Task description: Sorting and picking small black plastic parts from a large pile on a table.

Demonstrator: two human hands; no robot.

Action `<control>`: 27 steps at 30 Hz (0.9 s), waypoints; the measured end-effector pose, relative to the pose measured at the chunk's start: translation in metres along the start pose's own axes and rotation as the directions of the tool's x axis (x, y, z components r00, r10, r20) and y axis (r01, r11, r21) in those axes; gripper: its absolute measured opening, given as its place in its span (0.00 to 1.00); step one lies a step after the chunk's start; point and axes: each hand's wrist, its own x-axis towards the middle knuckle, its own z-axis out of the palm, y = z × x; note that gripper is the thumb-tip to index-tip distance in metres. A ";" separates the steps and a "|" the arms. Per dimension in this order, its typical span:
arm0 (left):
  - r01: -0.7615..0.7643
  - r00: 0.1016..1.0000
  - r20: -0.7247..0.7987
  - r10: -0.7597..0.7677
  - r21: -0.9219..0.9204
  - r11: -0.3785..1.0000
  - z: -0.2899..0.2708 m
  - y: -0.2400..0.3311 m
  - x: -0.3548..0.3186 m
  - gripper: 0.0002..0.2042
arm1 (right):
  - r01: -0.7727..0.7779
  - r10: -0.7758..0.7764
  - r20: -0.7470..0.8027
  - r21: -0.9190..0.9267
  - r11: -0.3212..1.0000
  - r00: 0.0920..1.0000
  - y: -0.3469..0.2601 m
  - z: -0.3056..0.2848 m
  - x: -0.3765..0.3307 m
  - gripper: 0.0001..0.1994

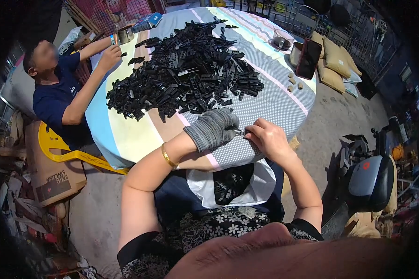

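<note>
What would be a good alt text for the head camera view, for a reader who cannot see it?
A person's gloved left hand and bare right hand meet over a small dark part at the edge of a round table. A large pile of black plastic parts covers its middle, and a white bag lies in the lap. Another person sits at the far left.

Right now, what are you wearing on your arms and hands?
My left hand is covered by a grey knitted glove, and a gold bangle circles that wrist. My right hand is bare, with no glove, ring or watch showing. Both forearms are uncovered; short dark sleeves end near the upper arms.
</note>
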 end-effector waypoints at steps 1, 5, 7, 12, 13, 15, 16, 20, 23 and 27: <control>0.000 1.000 0.000 0.000 0.001 1.000 0.001 -0.001 0.000 0.11 | -0.013 0.014 -0.026 0.014 1.000 1.000 0.001 0.002 0.000 0.08; -0.030 0.999 -0.029 0.031 0.022 0.999 0.004 -0.002 -0.001 0.10 | -0.014 0.021 -0.049 0.128 0.992 0.999 0.003 0.003 -0.002 0.08; -0.034 0.999 -0.039 0.035 0.023 0.999 0.006 -0.001 -0.001 0.10 | -0.022 0.039 -0.095 0.179 0.984 0.995 0.003 0.003 -0.003 0.08; -0.064 0.996 -0.061 0.071 0.118 0.991 0.015 0.004 0.001 0.11 | -0.017 0.036 -0.109 0.172 0.985 0.993 0.000 0.006 -0.001 0.08; -0.017 0.999 -0.047 0.023 0.129 0.991 0.014 0.005 0.001 0.12 | -0.006 0.024 -0.112 0.154 0.988 0.993 -0.002 0.006 0.001 0.07; 0.019 1.000 -0.015 -0.017 0.164 0.986 0.012 0.010 0.002 0.13 | 0.022 -0.005 -0.111 0.146 0.989 0.994 -0.007 0.005 0.005 0.08; -0.033 0.998 -0.043 0.042 0.188 0.982 0.013 0.011 0.004 0.13 | 0.048 -0.033 -0.107 0.136 0.990 0.994 -0.009 0.004 0.006 0.08; 0.048 0.987 0.136 -0.084 0.253 0.966 0.013 0.016 0.018 0.15 | 0.021 -0.016 -0.106 0.044 0.999 0.994 -0.010 0.010 0.005 0.09; -0.016 0.977 0.206 -0.048 0.300 0.954 0.009 0.019 0.027 0.14 | -0.029 0.045 -0.154 0.108 0.994 0.987 -0.006 0.009 0.000 0.09; -0.047 0.953 0.291 -0.082 0.408 0.912 0.015 0.029 0.041 0.11 | -0.042 0.091 -0.173 0.271 0.962 0.981 -0.002 0.006 -0.009 0.10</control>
